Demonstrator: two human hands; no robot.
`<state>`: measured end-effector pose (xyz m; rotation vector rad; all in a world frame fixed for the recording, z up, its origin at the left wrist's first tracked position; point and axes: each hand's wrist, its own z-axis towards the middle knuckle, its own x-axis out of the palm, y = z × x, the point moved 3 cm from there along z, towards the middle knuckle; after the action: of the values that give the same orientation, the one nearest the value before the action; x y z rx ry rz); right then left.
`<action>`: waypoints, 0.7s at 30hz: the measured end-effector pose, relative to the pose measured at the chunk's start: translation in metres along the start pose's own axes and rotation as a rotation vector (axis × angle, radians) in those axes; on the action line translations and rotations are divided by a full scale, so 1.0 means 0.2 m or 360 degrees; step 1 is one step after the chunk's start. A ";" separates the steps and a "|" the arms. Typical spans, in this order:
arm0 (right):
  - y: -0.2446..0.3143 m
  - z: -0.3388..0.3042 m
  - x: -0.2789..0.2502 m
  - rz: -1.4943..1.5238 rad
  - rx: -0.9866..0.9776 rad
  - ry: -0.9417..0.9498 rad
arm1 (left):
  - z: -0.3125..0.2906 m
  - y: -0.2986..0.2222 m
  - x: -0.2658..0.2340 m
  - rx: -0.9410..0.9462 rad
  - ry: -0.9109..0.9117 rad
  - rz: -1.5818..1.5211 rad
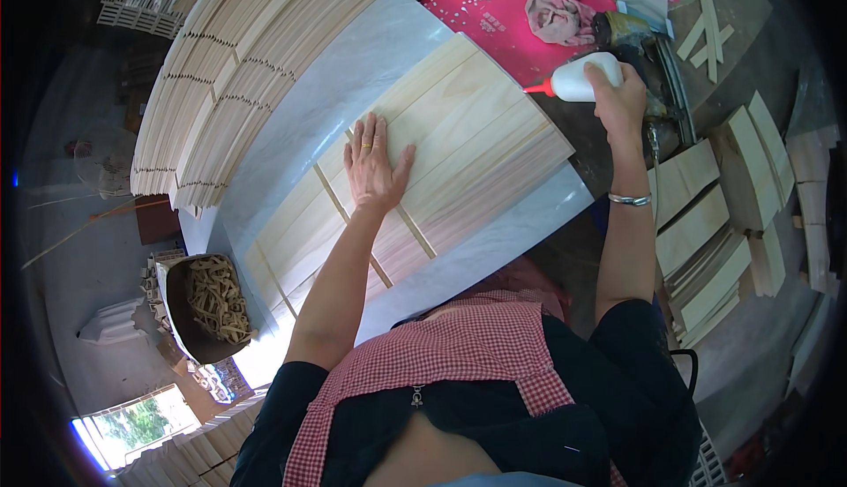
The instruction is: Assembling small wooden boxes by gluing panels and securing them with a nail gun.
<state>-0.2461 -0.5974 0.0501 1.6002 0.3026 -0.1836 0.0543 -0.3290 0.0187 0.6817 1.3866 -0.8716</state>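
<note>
A pale wooden panel (476, 125) with grooves across it lies on the grey-white worktop (529, 222) in front of me. My left hand (375, 165) rests flat on this panel, fingers stretched and thumb out to the side, close to one of the grooves. Past the panel's right end, my right hand (620, 103) grips a white squeeze bottle (575, 81) with a red nozzle. The bottle is tilted on its side, its tip pointing left beside the panel's far right edge. Whether anything flows from the tip is too small to tell.
Tall stacks of thin wooden boards (256, 55) stand at the far left. A bin of wood strips (216, 302) sits at the left. Beyond the panel, a crumpled cloth (560, 19) lies on a pink sheet (503, 55). Wooden pieces (697, 187) are piled at the right.
</note>
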 end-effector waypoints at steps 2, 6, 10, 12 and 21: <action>-0.02 -0.03 -0.05 -0.0010 -0.0022 -0.0015 | 0.00 0.00 0.00 0.0005 0.0001 0.0000; -0.04 -0.10 -0.17 -0.0155 -0.0070 -0.0081 | 0.00 0.00 0.00 -0.0007 0.0000 -0.0005; -0.08 -0.17 -0.28 -0.0191 -0.0044 -0.0110 | 0.00 0.01 0.01 0.0004 -0.0018 -0.0008; -0.09 -0.21 -0.33 -0.0205 -0.0030 -0.0123 | 0.00 0.01 0.02 0.0011 -0.0018 -0.0010; -0.08 -0.39 -0.49 -0.0034 0.0131 -0.0147 | 0.00 0.02 0.02 -0.0031 -0.0010 0.0011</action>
<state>-0.3491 -0.5272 0.0676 1.6651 0.2432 -0.2888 0.0572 -0.3271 0.0138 0.6677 1.3847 -0.8530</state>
